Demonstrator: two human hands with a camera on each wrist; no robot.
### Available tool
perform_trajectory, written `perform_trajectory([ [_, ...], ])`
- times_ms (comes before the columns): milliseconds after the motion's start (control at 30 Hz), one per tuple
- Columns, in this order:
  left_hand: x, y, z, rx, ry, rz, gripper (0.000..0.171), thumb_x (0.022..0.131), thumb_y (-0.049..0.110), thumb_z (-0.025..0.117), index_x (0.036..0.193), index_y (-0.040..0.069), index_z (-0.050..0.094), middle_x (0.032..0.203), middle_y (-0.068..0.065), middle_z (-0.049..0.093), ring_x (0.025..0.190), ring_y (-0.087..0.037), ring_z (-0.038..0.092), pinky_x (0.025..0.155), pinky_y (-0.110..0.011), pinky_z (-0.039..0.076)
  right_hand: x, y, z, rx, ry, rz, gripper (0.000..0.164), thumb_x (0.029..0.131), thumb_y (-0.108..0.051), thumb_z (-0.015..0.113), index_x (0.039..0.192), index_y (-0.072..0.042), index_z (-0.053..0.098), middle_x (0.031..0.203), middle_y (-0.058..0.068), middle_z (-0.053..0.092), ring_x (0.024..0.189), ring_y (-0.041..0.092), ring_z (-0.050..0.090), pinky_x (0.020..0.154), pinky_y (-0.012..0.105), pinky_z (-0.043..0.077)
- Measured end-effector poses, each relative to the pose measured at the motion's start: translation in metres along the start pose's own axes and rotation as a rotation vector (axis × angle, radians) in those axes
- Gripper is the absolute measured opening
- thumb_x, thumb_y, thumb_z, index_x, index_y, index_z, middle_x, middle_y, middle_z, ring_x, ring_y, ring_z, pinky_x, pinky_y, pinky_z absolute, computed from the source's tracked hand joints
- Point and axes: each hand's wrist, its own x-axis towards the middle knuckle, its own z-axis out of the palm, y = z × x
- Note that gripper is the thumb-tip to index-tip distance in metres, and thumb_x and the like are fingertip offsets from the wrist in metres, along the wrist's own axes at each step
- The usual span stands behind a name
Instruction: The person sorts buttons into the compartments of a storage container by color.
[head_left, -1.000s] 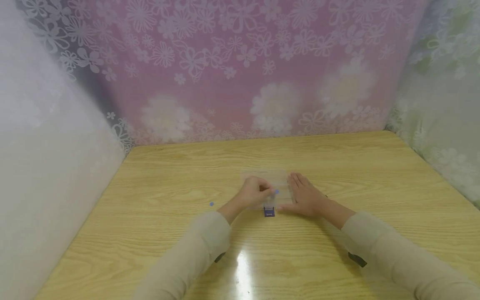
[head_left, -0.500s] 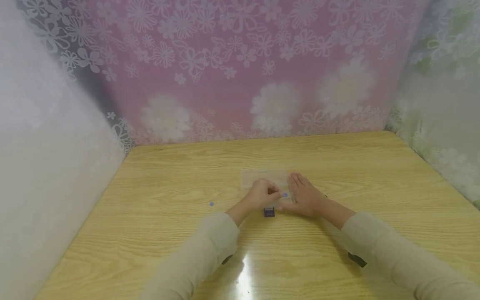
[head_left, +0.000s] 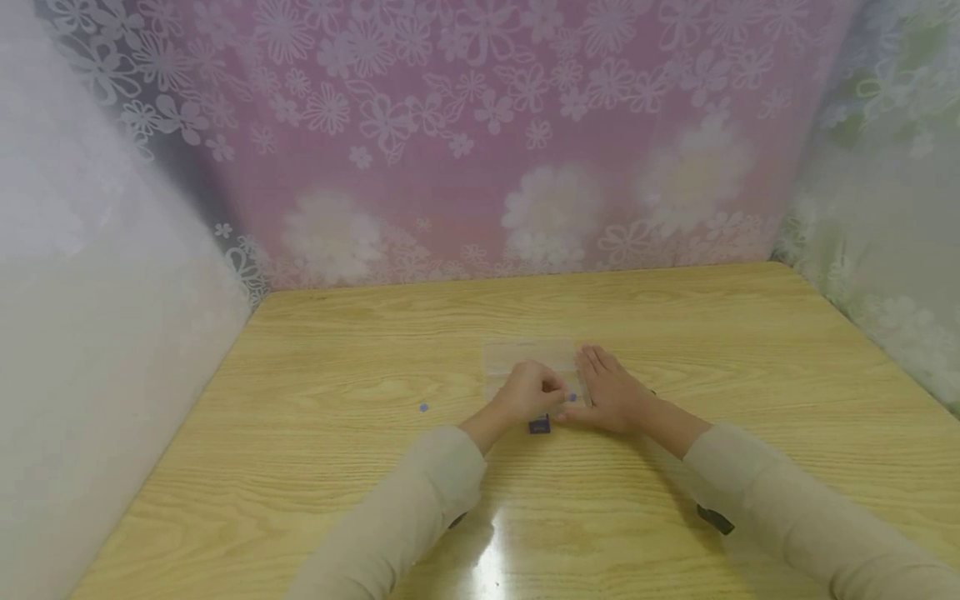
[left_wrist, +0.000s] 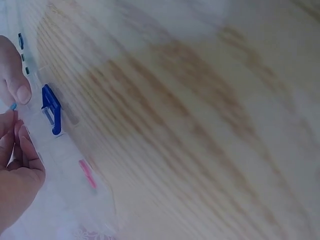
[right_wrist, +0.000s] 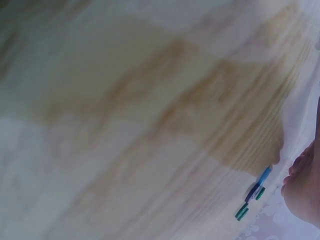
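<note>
Disc [head_left: 572,397], small, blue, pinched by my left hand [head_left: 531,392] over clear plastic box [head_left: 525,354]; right hand [head_left: 613,396] straight-fingered along its side. Should brace box, release low.

White flowers [head_left: 551,208] patterned the pink backdrop [head_left: 442,196]; the yellow tabletop [head_left: 337,350] was streaked brown.
The small piece [head_left: 572,397] and latch [head_left: 539,426] were blue, the sleeves [head_left: 780,504] cream.
</note>
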Motion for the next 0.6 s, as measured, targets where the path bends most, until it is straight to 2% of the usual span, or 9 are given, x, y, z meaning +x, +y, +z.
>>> perform_trajectory([
  [200,0.0010,0.0001,0.0049,0.055,0.027,0.006,0.011,0.086,0.009,0.064,0.085,0.000,0.072,0.088,-0.010,0.071,0.080,-0.013,0.063,0.066,-0.012,0.046,-0.0010,-0.0002,-0.0001,-0.013,0.011,-0.015,0.102,0.083,-0.060,0.055,0.139,0.018,0.018,0.145,0.037,0.018,0.137,0.048,0.016,0.111,0.057,0.018],
  [367,0.0009,0.0008,0.0062,0.063,0.050,0.016,0.012,0.086,0.007,0.063,0.084,-0.001,0.072,0.086,-0.011,0.071,0.076,-0.013,0.062,0.063,-0.012,0.045,-0.0013,0.0003,-0.0003,-0.024,0.012,-0.018,0.102,0.083,-0.060,0.054,0.139,0.018,0.018,0.145,0.038,0.019,0.137,0.048,0.017,0.112,0.056,0.018],
  [467,0.0004,-0.0004,0.0053,0.053,0.057,0.024,0.012,0.087,0.008,0.063,0.085,0.000,0.072,0.087,-0.011,0.071,0.079,-0.016,0.063,0.066,-0.013,0.046,-0.0011,0.0006,0.0000,-0.022,0.007,-0.012,0.102,0.083,-0.060,0.054,0.139,0.018,0.018,0.145,0.038,0.018,0.137,0.048,0.016,0.112,0.056,0.017],
  [600,-0.0024,-0.0058,0.0012,0.002,0.067,0.069,0.014,0.088,0.009,0.062,0.090,-0.001,0.072,0.091,-0.011,0.071,0.086,-0.019,0.065,0.074,-0.016,0.050,-0.0006,0.0005,0.0002,-0.010,-0.007,-0.001,0.102,0.084,-0.060,0.054,0.140,0.017,0.017,0.147,0.036,0.016,0.138,0.047,0.014,0.113,0.056,0.015],
])
